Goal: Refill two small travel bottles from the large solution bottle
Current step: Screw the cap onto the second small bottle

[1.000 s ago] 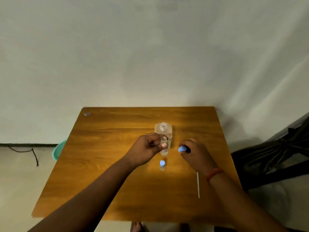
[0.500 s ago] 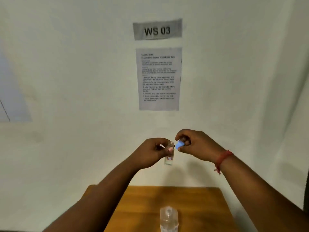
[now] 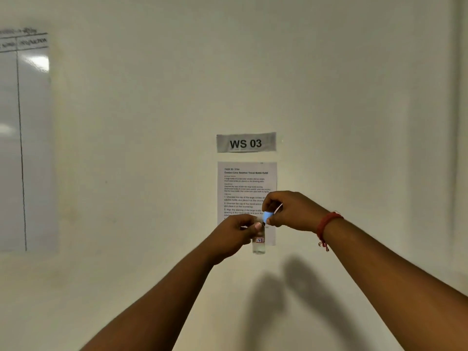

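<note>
Head view: the small clear plastic travel bottle with a red-bordered white label [image 3: 258,240] is held up in the air in front of a cream wall, over the lower part of a printed white instruction sheet [image 3: 247,183] that hangs under a grey "WS 03" sign [image 3: 246,142]. No counter shows in this view, and neither does the large solution bottle. The left hand [image 3: 234,235] has its fingers closed around the bottle's upper part, near the neck, and the bottle hangs roughly upright below them. The right hand [image 3: 291,211], with a red thread band [image 3: 326,224] at the wrist, pinches the small light-blue cap [image 3: 267,217] right at the bottle's mouth; whether the cap sits on the threads cannot be told. Liquid shows in the bottle's lower part. The bottle looks light, stiff and smooth, probably slippery if wet, so a hold around the body just under the neck seems soundest, with the cap taken by its sides
</note>
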